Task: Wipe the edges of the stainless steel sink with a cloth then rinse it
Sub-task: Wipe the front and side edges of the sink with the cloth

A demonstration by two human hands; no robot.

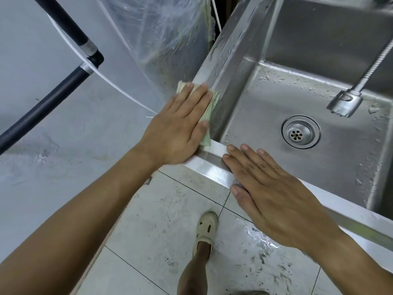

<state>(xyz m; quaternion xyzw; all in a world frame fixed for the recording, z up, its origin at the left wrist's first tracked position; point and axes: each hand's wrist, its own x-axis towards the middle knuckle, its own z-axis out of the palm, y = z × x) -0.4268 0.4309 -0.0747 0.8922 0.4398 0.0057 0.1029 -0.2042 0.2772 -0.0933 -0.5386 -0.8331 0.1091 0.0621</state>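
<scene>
A stainless steel sink [225, 54] fills the right side, its basin wet with drops and a round drain [301, 132] in the floor. My left hand [180, 124] lies flat with straight fingers on a pale green and cream cloth [209, 109], pressing it on the sink's left rim near the front corner. My right hand [274, 194] rests flat, fingers straight, on the sink's front rim just right of that corner. Most of the cloth is hidden under my left hand.
A metal pull-out faucet head [344, 104] on a flexible hose hangs over the basin at right. Clear plastic sheeting [161, 35] and a black tube frame [63, 24] stand left of the sink. Wet white floor tiles [161, 226] and my sandalled foot [205, 233] lie below.
</scene>
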